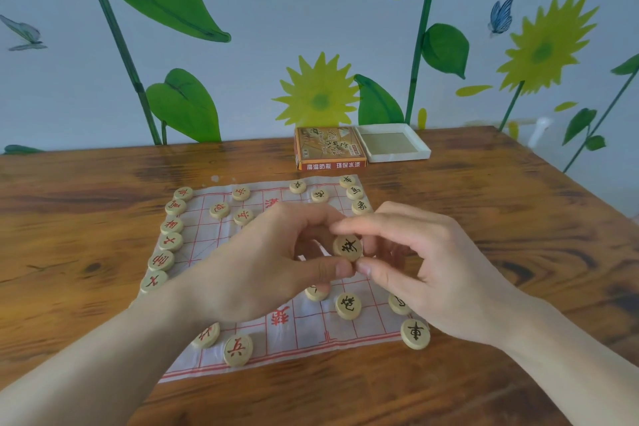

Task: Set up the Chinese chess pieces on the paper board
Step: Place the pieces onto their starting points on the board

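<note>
At frame centre, held above the paper board point(301, 328): one black-marked piece point(348, 248), face toward the camera, raised clear of the sheet. Pinched at its lower edge by the left hand point(262, 273), thumb below and curled fingers above; grip narrow, closed on the piece. Pinched too by the right hand point(425, 270), thumb under the disc and forefinger reaching over its top, remaining fingers loosely bent; grip likewise narrow, on the same piece.

Spread flat on the wooden desk point(86, 211), middle of the frame: white sheet with a red grid and red characters. Down its left edge, a curved row of red pieces point(166, 245), touching or nearly touching one another. Further red pieces scattered in the upper left of the sheet, and two more near the lower left, including a red soldier point(238, 350) just inside the bottom border. Along the upper right edge, a cluster of black pieces point(356, 193). Lower right: a black cannon point(348, 305) on the grid, a black chariot point(415, 333) at the sheet's right corner, partly off the paper, and two more discs half hidden under the hands.

Behind the sheet, upper centre: printed game box point(330, 148), and just beside it to the right a shallow white tray point(394, 142).
</note>
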A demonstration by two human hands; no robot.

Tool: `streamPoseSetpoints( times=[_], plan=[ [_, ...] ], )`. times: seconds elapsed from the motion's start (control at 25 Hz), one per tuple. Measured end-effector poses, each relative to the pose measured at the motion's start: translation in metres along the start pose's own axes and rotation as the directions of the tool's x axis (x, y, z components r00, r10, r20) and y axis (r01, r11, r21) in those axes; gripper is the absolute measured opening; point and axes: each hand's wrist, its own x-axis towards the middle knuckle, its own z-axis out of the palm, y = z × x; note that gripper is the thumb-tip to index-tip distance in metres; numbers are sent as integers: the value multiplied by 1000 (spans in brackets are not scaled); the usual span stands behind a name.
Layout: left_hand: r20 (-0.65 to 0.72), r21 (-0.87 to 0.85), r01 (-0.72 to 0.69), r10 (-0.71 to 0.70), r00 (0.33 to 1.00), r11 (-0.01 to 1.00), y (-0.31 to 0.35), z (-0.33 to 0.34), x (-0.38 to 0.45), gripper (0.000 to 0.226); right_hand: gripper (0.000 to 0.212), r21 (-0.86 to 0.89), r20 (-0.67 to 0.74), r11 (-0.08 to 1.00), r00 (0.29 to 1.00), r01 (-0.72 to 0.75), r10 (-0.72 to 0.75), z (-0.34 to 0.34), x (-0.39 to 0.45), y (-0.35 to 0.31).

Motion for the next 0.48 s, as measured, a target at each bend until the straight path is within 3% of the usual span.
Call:
streamPoseSetpoints(
  times=[0.2,0.32,0.48],
  plan=[
    [72,144,47,-58,996,988,4,-6,-10,27,30,-32,126,999,991,-40,44,4,-3,-9],
    [-63,248,89,-76,995,965,-1,-21,-24,36,30,-107,227,994,972,-29,53,15,-6,-13],
    [-203,245,166,-117,972,955,-12,-36,-47,35,34,-206,348,978,936,28,47,31,-10,-13]
  ],
)
